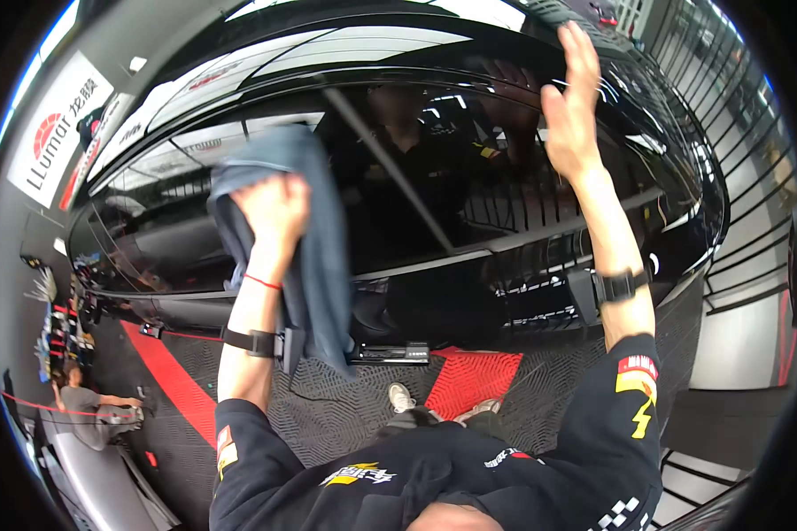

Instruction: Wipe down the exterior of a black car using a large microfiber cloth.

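Observation:
A glossy black car (398,199) fills the space before me, its side windows and body reflecting lights and railings. My left hand (275,206) grips a grey-blue cloth (319,265), blurred by motion, in front of the dark side glass. The cloth's lower end hangs down past the sill of the car. My right hand (574,106) is raised near the upper right part of the body, fingers extended and thumb apart, holding nothing. Whether its palm touches the surface I cannot tell. A strapped black device sits on each forearm, and a red cord circles the left wrist.
Another person (89,405) is low down at the far left, beside a silver car (99,484). A rack of bottles (63,338) stands behind. A black box-like unit (395,353) lies by the car's lower edge. Black railings (737,172) run along the right.

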The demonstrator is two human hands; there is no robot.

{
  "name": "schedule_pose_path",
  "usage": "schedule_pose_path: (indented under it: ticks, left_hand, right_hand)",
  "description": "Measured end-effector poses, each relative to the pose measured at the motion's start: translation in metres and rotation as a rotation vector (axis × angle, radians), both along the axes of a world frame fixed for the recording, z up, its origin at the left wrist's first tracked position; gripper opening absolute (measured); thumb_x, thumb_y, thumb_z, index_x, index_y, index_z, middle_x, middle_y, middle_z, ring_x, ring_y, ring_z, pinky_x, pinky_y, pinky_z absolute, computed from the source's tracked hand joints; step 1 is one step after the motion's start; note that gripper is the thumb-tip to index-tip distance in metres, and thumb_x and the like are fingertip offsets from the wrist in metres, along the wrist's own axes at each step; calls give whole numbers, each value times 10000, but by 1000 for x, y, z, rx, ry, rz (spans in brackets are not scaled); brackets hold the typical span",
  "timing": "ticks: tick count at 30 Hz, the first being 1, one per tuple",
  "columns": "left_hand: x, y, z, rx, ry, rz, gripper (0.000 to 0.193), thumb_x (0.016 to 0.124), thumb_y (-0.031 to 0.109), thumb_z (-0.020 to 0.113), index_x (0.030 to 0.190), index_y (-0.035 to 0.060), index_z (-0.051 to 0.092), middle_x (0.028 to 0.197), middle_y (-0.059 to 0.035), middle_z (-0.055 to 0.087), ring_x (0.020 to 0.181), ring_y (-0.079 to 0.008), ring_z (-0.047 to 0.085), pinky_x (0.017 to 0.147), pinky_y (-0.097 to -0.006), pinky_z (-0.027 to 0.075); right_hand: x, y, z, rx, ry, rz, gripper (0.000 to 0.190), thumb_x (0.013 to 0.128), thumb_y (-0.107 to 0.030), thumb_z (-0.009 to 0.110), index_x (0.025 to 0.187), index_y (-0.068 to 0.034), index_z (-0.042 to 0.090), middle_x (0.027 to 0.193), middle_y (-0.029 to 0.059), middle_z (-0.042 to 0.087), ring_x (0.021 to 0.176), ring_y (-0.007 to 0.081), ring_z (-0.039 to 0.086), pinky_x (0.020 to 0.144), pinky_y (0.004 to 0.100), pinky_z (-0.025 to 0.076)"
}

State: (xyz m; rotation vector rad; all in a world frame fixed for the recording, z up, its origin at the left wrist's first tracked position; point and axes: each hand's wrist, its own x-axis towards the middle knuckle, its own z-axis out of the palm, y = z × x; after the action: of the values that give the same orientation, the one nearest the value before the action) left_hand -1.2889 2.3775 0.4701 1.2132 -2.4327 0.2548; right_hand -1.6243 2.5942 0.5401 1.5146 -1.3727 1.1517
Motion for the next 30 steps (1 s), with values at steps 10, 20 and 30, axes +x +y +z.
schedule_pose_path:
  ticks: [10, 20, 30]
  left_hand:
    - [-182, 139, -37, -541, 113, -464, 236, 875, 258, 608, 1023, 79, 648, 1065, -107, 619, 1020, -343, 513, 1016, -490, 335]
    - [-287, 208, -77, -470, 129, -529, 339, 905, 264, 582, 1175, 70, 651, 1098, -99, 633, 1064, -346, 533, 1008, -529, 362]
    - [-353, 270, -64, -90, 63, -885, 370, 926, 234, 617, 1222, 11, 638, 1134, -127, 674, 993, -307, 629, 932, -414, 484]
  right_hand:
    - [11, 239, -199, 199, -651, 18, 672, 943, -125, 614, 1532, 13, 323, 1595, 255, 295, 1482, 417, 299, 1223, 497, 245]
    - [18, 311, -243, 336, -936, 54, 669, 916, -91, 670, 1505, 1, 366, 1566, 275, 320, 1451, 437, 351, 1193, 493, 320]
    - [-23, 251, -190, 414, -661, 296, 736, 880, -144, 724, 1504, -13, 357, 1582, 250, 281, 1469, 457, 280, 1203, 545, 298]
